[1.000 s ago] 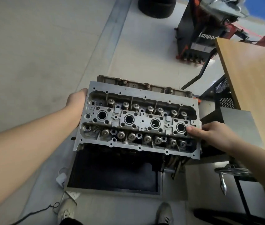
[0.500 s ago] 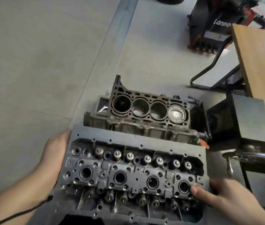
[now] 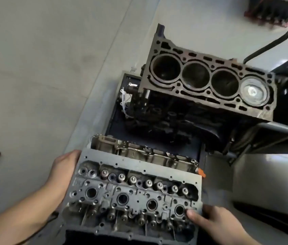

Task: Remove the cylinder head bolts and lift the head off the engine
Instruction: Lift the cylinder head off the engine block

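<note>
Both hands gripping grey aluminium cylinder head (image 3: 132, 195): left hand (image 3: 63, 175) at 9 o'clock, right hand (image 3: 215, 221) at 4. Heavy casting risking slipping onto floor.

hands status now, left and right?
Left hand: grips the left end of the cylinder head.
Right hand: grips its right end, thumb on top.

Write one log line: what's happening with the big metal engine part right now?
step: head lifted off | grey metal cylinder head: held by left hand and right hand | dark four-bore engine block: uncovered, apart
</note>
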{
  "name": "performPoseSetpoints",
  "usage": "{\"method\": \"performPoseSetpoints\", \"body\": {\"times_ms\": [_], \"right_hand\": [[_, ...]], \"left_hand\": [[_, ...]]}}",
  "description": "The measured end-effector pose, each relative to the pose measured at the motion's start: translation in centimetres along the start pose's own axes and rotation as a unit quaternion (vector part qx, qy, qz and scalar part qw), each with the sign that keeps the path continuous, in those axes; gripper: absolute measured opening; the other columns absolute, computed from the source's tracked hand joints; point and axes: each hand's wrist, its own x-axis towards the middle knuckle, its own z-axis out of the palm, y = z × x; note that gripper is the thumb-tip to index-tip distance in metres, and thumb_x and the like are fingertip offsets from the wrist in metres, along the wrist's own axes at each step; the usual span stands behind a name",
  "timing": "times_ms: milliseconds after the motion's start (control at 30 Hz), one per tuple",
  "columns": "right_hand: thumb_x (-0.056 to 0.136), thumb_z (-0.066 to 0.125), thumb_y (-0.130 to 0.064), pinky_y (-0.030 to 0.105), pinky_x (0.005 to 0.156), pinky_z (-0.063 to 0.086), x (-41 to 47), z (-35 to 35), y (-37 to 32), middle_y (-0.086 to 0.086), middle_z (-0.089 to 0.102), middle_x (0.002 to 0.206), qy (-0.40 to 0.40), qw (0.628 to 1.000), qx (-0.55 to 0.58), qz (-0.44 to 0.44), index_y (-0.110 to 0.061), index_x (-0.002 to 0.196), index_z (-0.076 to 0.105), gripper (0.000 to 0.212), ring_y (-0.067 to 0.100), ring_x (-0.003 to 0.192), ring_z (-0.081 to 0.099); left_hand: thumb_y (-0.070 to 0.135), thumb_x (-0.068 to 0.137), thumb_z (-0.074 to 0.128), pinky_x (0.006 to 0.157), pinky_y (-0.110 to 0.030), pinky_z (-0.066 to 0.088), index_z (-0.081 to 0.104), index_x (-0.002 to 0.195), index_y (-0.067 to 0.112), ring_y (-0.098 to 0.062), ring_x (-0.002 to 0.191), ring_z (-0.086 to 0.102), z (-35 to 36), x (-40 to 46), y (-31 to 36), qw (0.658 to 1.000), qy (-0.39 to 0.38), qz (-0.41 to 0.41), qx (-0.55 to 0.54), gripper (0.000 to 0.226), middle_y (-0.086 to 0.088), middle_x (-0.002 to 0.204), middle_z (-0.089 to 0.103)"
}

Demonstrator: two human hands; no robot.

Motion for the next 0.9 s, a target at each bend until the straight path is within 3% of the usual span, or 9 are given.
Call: {"method": "performPoseSetpoints", "body": {"times_ms": [67,167,267,333,500,567,667,733,900], "right_hand": [[0.066,0.032,-0.108,0.018,0.070,0.048,1.7,0.9,2.1,-0.017,0.068,0.079,0.122,0.979,-0.147,0.072,-0.056,0.080,0.064,0.063,0.003,0.085,0.067],[0.070,0.024,-0.106,0.032,0.072,0.054,6.4,1.0,4.6,-0.011,0.067,0.080,0.131,0.966,-0.197,0.103,-0.032,0.087,0.064,0.085,0.012,0.079,0.066],[0.071,0.024,-0.107,0.027,0.068,0.049,10.1,0.6,6.8,-0.019,0.062,0.079,0.138,0.966,-0.188,0.107,-0.036,0.088,0.062,0.082,0.008,0.079,0.062],[0.069,0.021,-0.108,0.026,0.064,0.044,12.0,0.4,8.5,-0.017,0.063,0.075,0.148,0.969,-0.168,0.107,-0.034,0.082,0.062,0.086,0.003,0.075,0.061],[0.075,0.028,-0.103,0.028,0.069,0.047,16.0,0.3,12.1,-0.013,0.070,0.083,0.129,0.976,-0.120,0.128,-0.033,0.090,0.068,0.081,0.003,0.079,0.066],[0.076,0.035,-0.098,0.028,0.077,0.051,17.7,0.9,13.7,-0.014,0.073,0.091,0.125,0.979,-0.082,0.135,-0.034,0.095,0.071,0.076,0.003,0.085,0.067],[0.081,0.041,-0.092,0.033,0.090,0.054,20.6,1.3,16.1,-0.013,0.075,0.105,0.124,0.981,-0.048,0.142,-0.033,0.104,0.074,0.071,0.007,0.095,0.069],[0.082,0.041,-0.091,0.030,0.087,0.053,22.6,1.3,17.6,-0.015,0.074,0.107,0.123,0.982,-0.041,0.141,-0.034,0.106,0.074,0.070,0.005,0.095,0.069],[0.080,0.037,-0.092,0.036,0.096,0.050,27.0,-0.6,20.1,-0.009,0.073,0.109,0.129,0.980,-0.052,0.139,-0.031,0.107,0.074,0.076,0.008,0.101,0.066]], "left_hand": [[0.035,0.097,0.063,0.086,-0.044,0.060,0.080,0.080,0.017,-0.030,0.088,0.073,1.6,1.6,-1.4,1.000,0.008,-0.007,-0.028,0.030,-0.017,0.091,0.079],[0.040,0.097,0.061,0.076,-0.036,0.059,0.081,0.091,0.013,-0.023,0.078,0.075,4.5,5.0,-3.8,0.998,0.012,-0.030,-0.054,0.033,-0.012,0.086,0.080],[0.034,0.100,0.057,0.045,-0.015,0.048,0.079,0.073,0.025,0.002,0.050,0.065,7.3,8.0,-6.4,0.998,0.004,-0.009,-0.061,0.037,0.010,0.062,0.073],[0.038,0.100,0.059,0.039,-0.015,0.045,0.078,0.076,0.022,0.001,0.046,0.064,9.2,9.7,-8.0,0.998,-0.001,-0.021,-0.063,0.035,0.009,0.059,0.071],[0.037,0.100,0.058,0.043,-0.022,0.048,0.076,0.100,0.004,-0.007,0.049,0.065,13.4,13.5,-11.3,0.997,-0.008,-0.046,-0.054,0.038,-0.008,0.073,0.071],[0.037,0.097,0.058,0.045,-0.022,0.049,0.076,0.095,0.005,-0.015,0.060,0.072,15.0,14.7,-12.4,0.996,-0.009,-0.071,-0.059,0.037,-0.010,0.073,0.071],[0.033,0.093,0.059,0.073,-0.045,0.057,0.073,0.077,0.011,-0.042,0.093,0.074,17.6,16.7,-13.8,0.995,-0.004,-0.078,-0.054,0.031,-0.014,0.079,0.074],[0.035,0.090,0.059,0.085,-0.055,0.058,0.072,0.071,0.014,-0.044,0.094,0.073,19.1,18.1,-14.5,0.996,-0.001,-0.073,-0.047,0.031,-0.015,0.079,0.075],[0.033,0.096,0.056,0.060,-0.037,0.047,0.078,0.078,0.016,-0.026,0.077,0.072,23.0,21.8,-16.4,0.997,-0.013,-0.064,-0.043,0.033,0.000,0.062,0.073]]}}
